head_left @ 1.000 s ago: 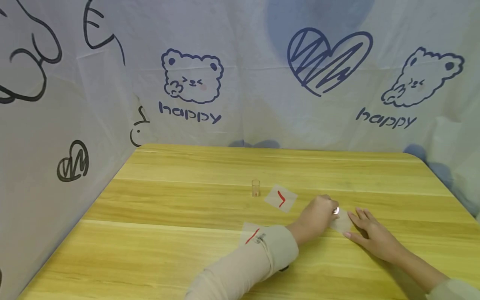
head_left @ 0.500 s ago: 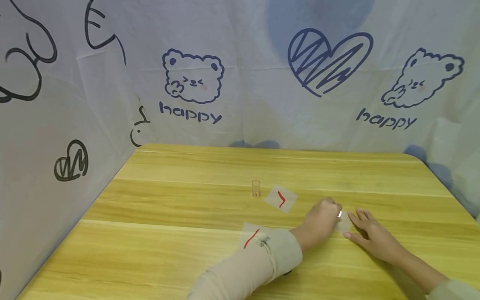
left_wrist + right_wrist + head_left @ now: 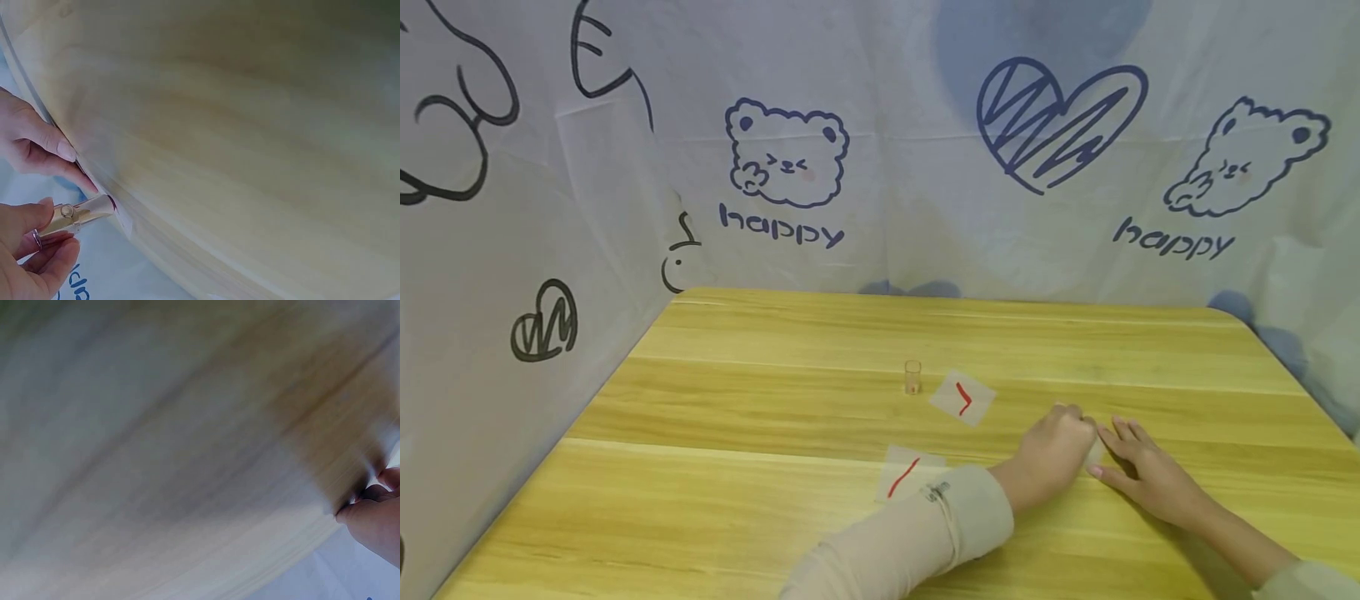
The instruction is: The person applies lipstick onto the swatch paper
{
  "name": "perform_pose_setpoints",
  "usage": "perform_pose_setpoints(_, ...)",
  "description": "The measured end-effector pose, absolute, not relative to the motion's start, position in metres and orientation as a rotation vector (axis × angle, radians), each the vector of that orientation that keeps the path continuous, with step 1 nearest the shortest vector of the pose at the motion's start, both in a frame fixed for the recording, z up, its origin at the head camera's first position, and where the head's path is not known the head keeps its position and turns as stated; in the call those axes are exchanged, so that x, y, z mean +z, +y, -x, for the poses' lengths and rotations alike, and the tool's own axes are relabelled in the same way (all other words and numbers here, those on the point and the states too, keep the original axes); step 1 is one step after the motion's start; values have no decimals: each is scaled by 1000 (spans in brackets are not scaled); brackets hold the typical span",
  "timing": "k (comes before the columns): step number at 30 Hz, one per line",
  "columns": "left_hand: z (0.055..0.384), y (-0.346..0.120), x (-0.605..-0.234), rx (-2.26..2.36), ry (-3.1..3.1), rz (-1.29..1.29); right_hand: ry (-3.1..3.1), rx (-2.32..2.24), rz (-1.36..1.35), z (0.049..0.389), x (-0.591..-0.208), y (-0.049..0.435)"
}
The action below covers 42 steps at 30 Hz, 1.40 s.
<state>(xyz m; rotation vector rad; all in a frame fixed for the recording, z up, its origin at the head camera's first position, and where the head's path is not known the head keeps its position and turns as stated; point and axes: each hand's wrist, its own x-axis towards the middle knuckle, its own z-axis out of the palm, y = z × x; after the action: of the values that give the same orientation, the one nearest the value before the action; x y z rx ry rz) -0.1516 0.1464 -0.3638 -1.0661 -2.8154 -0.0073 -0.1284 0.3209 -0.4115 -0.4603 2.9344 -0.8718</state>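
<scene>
My left hand (image 3: 1054, 454) pinches a lipstick (image 3: 87, 211), a shiny gold-and-silver tube with a dark red edge at its tip, seen in the left wrist view. The tip points at a small pale translucent sheet (image 3: 1095, 454) on the table. My right hand (image 3: 1150, 471) lies on that sheet's right side with fingers extended. Most of the sheet is covered by my hands, so any mark on it is hidden. In the head view the lipstick itself is hidden behind my left hand.
A small clear cylinder (image 3: 912, 377) stands on the wooden table (image 3: 737, 400). Beside it lies a sheet with a red angled stroke (image 3: 962, 397). Another sheet with a red slanting line (image 3: 903, 477) is partly under my left sleeve (image 3: 925, 521). A drawn-on cloth hangs behind.
My left hand has moved a little right and toward me, closer to my right hand. The tube's bright glint has gone from the head view. My right hand has stayed put.
</scene>
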Motion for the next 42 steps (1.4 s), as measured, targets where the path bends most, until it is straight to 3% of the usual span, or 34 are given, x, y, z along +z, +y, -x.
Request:
perform_pose_setpoints(23, 140, 156, -363, 74, -2774, 1097, 2987, -832, 495, 127, -414, 321)
perform_pose_setpoints(42, 140, 158, -362, -130, -2867, 998, 2960, -866, 483, 128, -415, 322)
